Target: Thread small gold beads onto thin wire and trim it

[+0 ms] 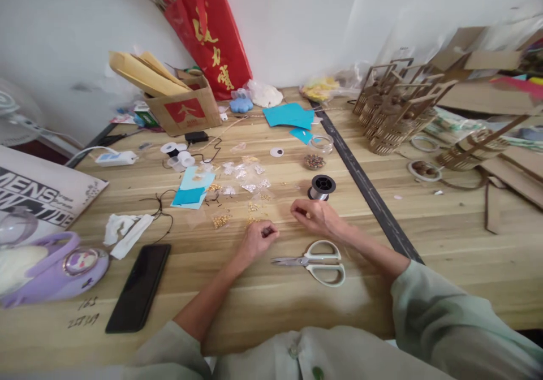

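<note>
Soft, moderately bright light covers the table [441, 244], its source out of view. A broad, faint shadow lies on the near side of the hands; the wall [297, 35] far beyond them is pale. Glints mark the packets [251, 177] past the left hand [258, 238]. The right hand [316, 217] looks slightly blurred. Well left of both, the fan [17, 111] is hazy and lens-stretched.

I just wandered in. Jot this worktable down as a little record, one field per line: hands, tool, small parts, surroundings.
Left hand: fingers curled; anything held is too small to tell
Right hand: fingers curled, just nearer than the black spool
Tool: scissors, lying flat, blades pointing left
Small parts: gold-coloured pieces, loose, left of the left hand
Phone: black phone, lying flat
Back: red bag, cardboard box
</note>
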Demonstrator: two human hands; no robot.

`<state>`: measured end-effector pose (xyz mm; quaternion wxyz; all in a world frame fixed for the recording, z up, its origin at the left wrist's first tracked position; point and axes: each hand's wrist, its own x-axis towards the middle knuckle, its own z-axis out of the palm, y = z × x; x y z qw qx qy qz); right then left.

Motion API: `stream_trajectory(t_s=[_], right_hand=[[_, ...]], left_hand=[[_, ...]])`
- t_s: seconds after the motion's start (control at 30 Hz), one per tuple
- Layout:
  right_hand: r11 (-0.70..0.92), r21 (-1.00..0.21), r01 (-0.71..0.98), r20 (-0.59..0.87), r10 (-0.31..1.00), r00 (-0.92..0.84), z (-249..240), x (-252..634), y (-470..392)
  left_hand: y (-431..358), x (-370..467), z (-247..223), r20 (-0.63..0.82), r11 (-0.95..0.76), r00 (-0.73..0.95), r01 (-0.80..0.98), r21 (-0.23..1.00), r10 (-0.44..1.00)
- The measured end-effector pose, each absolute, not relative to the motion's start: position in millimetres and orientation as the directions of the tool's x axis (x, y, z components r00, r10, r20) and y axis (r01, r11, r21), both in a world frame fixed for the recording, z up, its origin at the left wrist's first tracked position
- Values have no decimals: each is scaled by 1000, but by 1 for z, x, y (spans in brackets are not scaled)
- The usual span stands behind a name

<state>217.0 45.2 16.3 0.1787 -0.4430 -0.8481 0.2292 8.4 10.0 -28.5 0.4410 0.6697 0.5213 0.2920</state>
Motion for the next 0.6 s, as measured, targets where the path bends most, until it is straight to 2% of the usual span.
stream_trajectory(t_s=[0.07,0.17,0.4,0.6], right_hand=[[556,-496,667,178,817,-549,20,228,53],[602,-388,698,202,794,-573,21,237,60],[680,-122,723,-19,727,-686,9,226,63],[714,14,700,-135,695,-706,9,212,70]], left_hand=[[11,8,-31,-72,-59,294,416,908,953],[13,7,-34,-79,-40,300,372,927,951],[15,4,-33,-77,-32,300,341,940,951],[16,2,-26,-130,36,308,295,955,942]])
